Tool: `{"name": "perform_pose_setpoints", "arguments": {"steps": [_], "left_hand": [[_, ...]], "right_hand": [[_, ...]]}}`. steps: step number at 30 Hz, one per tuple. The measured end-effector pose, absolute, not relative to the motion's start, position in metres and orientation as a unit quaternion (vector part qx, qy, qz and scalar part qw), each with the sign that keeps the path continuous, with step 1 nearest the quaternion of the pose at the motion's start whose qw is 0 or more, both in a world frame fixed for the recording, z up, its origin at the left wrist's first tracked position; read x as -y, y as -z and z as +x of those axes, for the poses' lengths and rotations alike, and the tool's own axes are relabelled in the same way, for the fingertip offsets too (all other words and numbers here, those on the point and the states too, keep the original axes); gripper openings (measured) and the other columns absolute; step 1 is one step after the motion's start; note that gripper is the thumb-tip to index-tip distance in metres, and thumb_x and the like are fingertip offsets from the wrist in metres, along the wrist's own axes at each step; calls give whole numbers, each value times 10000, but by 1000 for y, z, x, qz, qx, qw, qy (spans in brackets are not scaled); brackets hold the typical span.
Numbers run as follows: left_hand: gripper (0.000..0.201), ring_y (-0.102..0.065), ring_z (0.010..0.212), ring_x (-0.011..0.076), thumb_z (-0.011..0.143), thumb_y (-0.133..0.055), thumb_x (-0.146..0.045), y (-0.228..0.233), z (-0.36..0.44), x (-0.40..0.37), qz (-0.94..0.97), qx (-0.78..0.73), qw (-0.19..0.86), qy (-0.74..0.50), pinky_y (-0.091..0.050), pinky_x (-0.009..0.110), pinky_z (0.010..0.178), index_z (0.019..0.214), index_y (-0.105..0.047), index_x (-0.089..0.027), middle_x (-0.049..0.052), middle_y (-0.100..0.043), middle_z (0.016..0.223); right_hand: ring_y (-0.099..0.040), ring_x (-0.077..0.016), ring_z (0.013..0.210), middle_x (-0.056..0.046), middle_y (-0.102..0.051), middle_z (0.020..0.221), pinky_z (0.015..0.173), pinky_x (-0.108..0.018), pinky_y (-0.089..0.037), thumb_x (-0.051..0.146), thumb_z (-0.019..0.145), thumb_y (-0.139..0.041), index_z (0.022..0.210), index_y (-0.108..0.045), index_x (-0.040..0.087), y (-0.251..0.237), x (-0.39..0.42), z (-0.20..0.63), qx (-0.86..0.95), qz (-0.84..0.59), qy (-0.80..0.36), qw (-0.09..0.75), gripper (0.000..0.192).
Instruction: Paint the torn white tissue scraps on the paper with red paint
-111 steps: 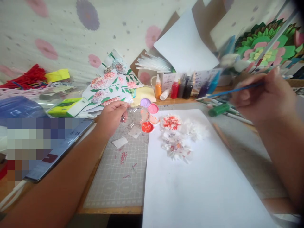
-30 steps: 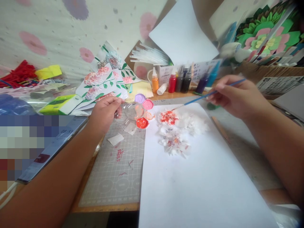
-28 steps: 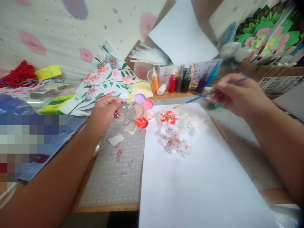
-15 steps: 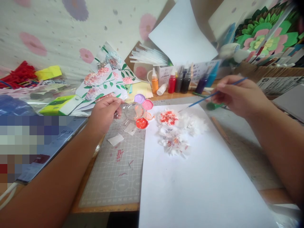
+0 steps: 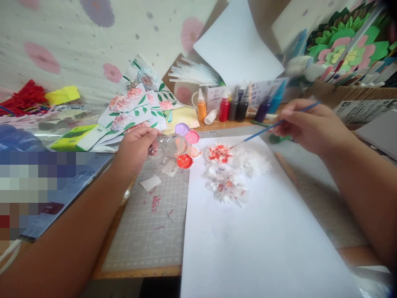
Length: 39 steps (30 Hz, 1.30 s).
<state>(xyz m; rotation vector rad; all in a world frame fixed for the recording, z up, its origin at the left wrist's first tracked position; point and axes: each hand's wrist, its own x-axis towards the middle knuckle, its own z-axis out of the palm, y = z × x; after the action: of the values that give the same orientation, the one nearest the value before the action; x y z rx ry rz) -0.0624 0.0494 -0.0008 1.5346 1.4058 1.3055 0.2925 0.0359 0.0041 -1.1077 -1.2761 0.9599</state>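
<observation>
My left hand point(image 5: 135, 148) grips the edge of a clear flower-shaped paint palette point(image 5: 169, 150) with red, pink and purple paint in its wells. My right hand point(image 5: 308, 126) holds a thin blue paintbrush point(image 5: 266, 130), whose tip sits at the right edge of a red-dabbed white tissue flower point(image 5: 218, 153). Two more white tissue flowers, one point(image 5: 252, 161) to its right and one point(image 5: 226, 185) below it, lie on the large white paper sheet point(image 5: 257, 240).
A grey cutting mat point(image 5: 151, 231) lies under the sheet. Paint bottles point(image 5: 235, 108) stand in a row at the back, near painted flower cards point(image 5: 133, 109) and a green marker point(image 5: 277, 138). A tablet point(image 5: 62, 186) lies at left. Paper flowers point(image 5: 347, 45) stand at the back right.
The brush tip lifted off the red-dabbed flower, drew back to the right, then returned to the flower's right edge. My left hand has kept hold of the palette.
</observation>
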Motion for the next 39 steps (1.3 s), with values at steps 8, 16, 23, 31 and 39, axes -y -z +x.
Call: {"name": "perform_pose_setpoints", "arguments": {"steps": [8,16,23,31,39], "left_hand": [[103,-419,438,60,791,-509,-184,2,-63,-48,591,-535,337,-500,-306,197,444,776,-596,-132,-42,-480,502],[117,-425,431,66,785,-530,-213,4,-64,-50,594,-536,332,-500,-311,204,440,785,-616,-134,-37,-485,490],[123,-428,425,67,777,-540,-225,6,-65,-53,595,-531,329,-506,-316,198,429,772,-631,-143,-39,-490,481],[112,-424,414,66,780,-530,-213,5,-63,-51,604,-526,322,-505,-325,205,432,752,-613,-142,-45,-485,463],[105,-429,455,74,791,-543,-229,5,-64,-49,621,-513,323,-497,-328,233,469,780,-604,-144,-34,-479,507]], "right_hand": [[-553,-119,438,11,-587,534,377,-201,-395,441,440,-823,619,-514,176,-11,-32,284,530,-440,-394,608,445],[-565,-137,481,-8,-578,562,403,-229,-418,404,528,-800,627,-536,182,-12,-24,276,561,-368,-410,618,359],[-559,-130,480,1,-556,551,415,-234,-425,392,576,-780,639,-536,184,-10,-27,278,578,-350,-408,614,327],[-556,-125,483,5,-558,563,418,-238,-418,402,554,-791,628,-543,178,-11,-25,274,574,-345,-418,614,342],[-553,-118,490,12,-551,564,436,-244,-414,403,578,-779,640,-551,182,-11,-25,274,576,-341,-417,615,324]]}}
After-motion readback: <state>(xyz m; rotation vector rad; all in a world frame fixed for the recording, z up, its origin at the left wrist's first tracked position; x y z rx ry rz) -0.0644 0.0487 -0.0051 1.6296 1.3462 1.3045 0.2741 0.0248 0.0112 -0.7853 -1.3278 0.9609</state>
